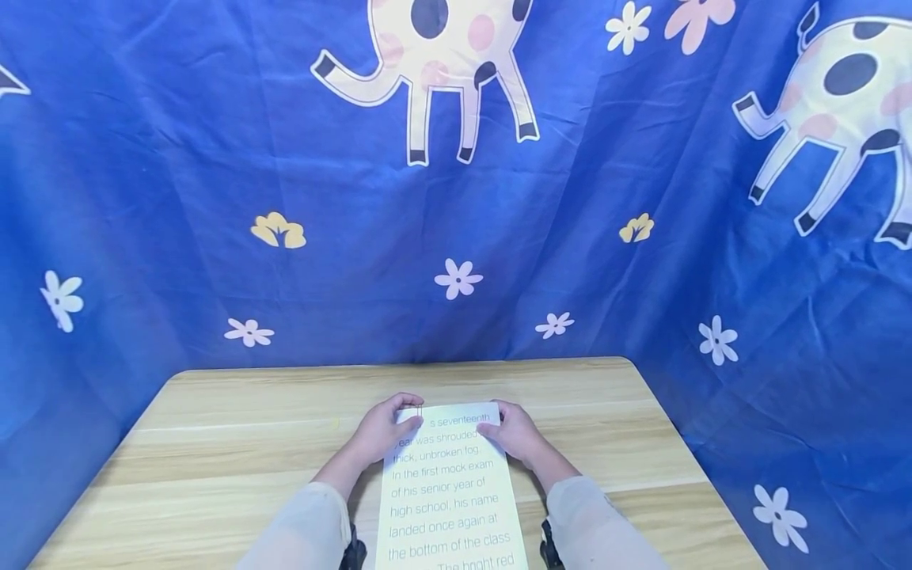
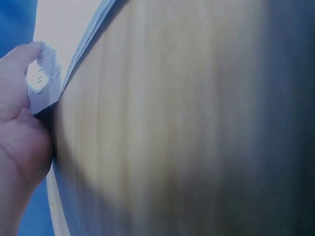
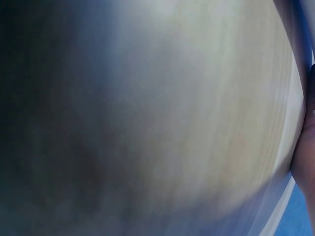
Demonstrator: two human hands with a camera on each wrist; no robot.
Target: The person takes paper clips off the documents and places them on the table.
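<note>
Large printed English text covers a stack of white paper sheets (image 1: 449,495) in the lower middle of the head view. At its upper left corner, my left hand (image 1: 380,433) pinches the sheets, thumb on the print and fingers behind the edge. My right hand (image 1: 520,434) grips the upper right corner the same way. A thin outline beside the left thumb is too small to identify. The left wrist view shows several layered edges of the paper (image 2: 74,29) by the left hand (image 2: 22,132). Only part of the right hand (image 3: 305,157) appears in the right wrist view.
A light wood-grain table (image 1: 235,443) lies beneath the hands and paper. Behind it and along the sides hangs a blue curtain (image 1: 356,261) printed with cows and flowers. Dark wrist devices (image 1: 354,550) sit under the pale sleeves (image 1: 306,530).
</note>
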